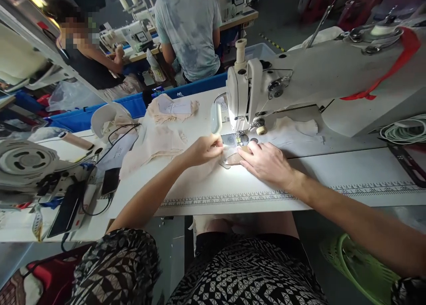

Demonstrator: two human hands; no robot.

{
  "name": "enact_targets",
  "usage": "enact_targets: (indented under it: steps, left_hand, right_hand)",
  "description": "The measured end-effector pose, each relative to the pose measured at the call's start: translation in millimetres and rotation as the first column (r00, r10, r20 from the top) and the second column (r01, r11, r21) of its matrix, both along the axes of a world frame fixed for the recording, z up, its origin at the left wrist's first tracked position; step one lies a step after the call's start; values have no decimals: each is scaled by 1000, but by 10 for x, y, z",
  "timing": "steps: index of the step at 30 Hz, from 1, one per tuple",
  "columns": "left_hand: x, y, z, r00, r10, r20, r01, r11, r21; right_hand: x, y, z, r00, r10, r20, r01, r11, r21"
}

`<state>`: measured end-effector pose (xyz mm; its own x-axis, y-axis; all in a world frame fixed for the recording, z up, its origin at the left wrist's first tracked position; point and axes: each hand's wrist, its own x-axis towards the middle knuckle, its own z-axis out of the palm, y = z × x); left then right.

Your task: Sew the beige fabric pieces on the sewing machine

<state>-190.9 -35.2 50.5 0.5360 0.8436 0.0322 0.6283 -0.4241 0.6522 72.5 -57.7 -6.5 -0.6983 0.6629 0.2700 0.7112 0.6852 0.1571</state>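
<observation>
A white sewing machine (239, 92) stands over the table, its lit needle area just beyond my hands. My left hand (208, 148) is closed in a pinch left of the needle, on the edge of thin pale fabric (203, 168). My right hand (266, 163) lies with its fingers spread and pressing down on a small brown flat piece (234, 158), right in front of the presser foot. The fabric under the right fingers is partly hidden. Both hands rest close together, a short gap between them.
Pale fabric pieces (153, 145) lie at the left, with another stack (173, 107) behind. More fabric (296, 127) sits under the machine arm. A phone (111, 181), a thread cone (76, 141) and cables are at the far left. A printed ruler (239, 199) runs along the front edge. Two people sit beyond.
</observation>
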Motion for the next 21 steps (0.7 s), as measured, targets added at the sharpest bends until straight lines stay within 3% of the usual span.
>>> enact_targets:
  steps: [6,12,16,21]
  left_hand:
    - [338,75,-241,925,120,359,1,948,-319]
    - [277,80,-361,857,331,394,-81,843,-532]
    - [185,16,-390,825,352,443,-40,818,-574]
    - [21,16,-451,885,326,333,-94,825,-557]
  right_hand:
    - [-71,-82,-60,997,5,-80,0,998,63]
    - [-113,-102,-46,992,46,-115,-34,994,104]
    - [-129,-123,-5,991,34,-126,-26,998,63]
    - [-149,-140,11,991,33,-133,-28,999,35]
